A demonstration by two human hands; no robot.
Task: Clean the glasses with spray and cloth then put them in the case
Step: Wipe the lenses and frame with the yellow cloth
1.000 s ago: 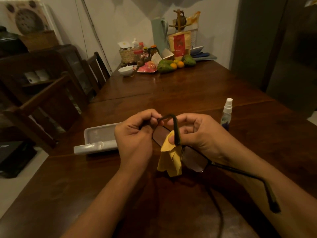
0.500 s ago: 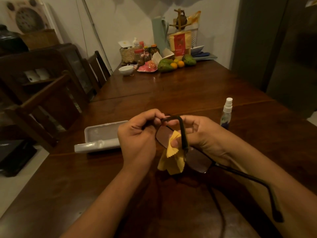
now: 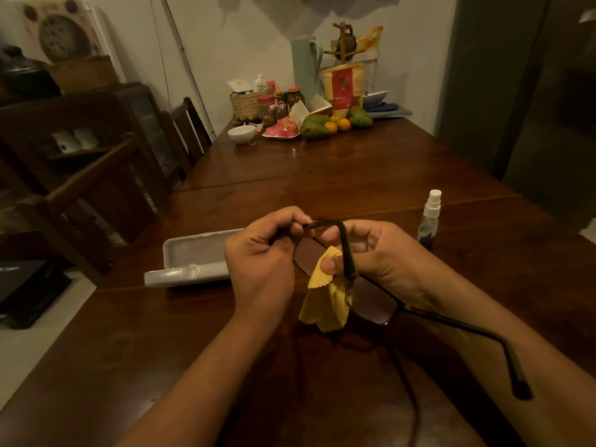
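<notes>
Dim bench point(image 3: 322, 195): your left hand point(image 3: 261, 262) pinches a temple, right hand point(image 3: 383, 259) clamps cloth point(image 3: 325, 304) on—probably—a lens; glasses point(image 3: 374, 304) trail toward your right elbow, case point(image 3: 193, 256) beside the left.

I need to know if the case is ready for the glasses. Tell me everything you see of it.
The case is a pale grey oblong box, seemingly hard plastic, lying open on the wooden table, hollow side up, with a brownish lining and nothing visible inside. Its narrower half faces the person. The left hand covers its right end; contact cannot be told.
</notes>
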